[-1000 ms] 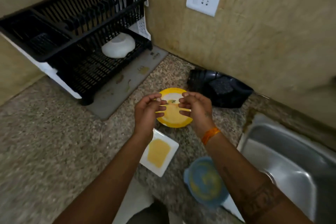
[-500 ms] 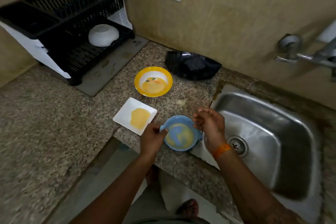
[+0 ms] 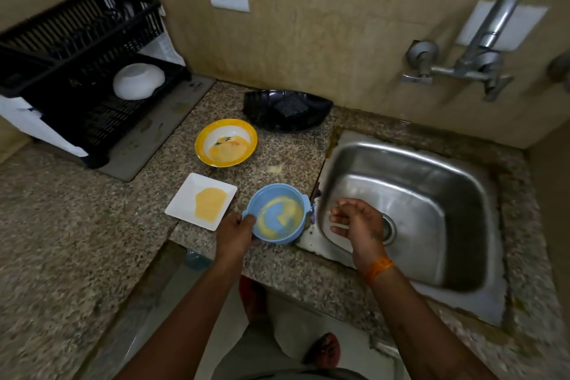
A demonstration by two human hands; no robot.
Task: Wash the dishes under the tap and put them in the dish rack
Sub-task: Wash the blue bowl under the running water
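Right hand (image 3: pixel 357 222) has left the blue bowl's (image 3: pixel 276 213) rim since half a second ago and now hovers over the sink (image 3: pixel 431 194), fingers loosely spread, holding nothing. Left hand (image 3: pixel 236 233) grips the bowl by its near-left handle, thumb on the rim; bowl at the counter (image 3: pixel 61 256) edge, yellow residue inside. Just left of the grip: white square plate (image 3: pixel 185 203), also smeared. Beyond the grip: yellow bowl (image 3: pixel 226 142), dirty. Farther, upper left: dish rack (image 3: pixel 77 25) holding one upturned white bowl (image 3: pixel 138 81). Tap (image 3: pixel 487 37) on the wall, far right of the grip, not visibly running.

Risk, as judged: one-handed hold on a small handle; carried to the sink this way, the bowl may tip and spill residue, or slip once wet.
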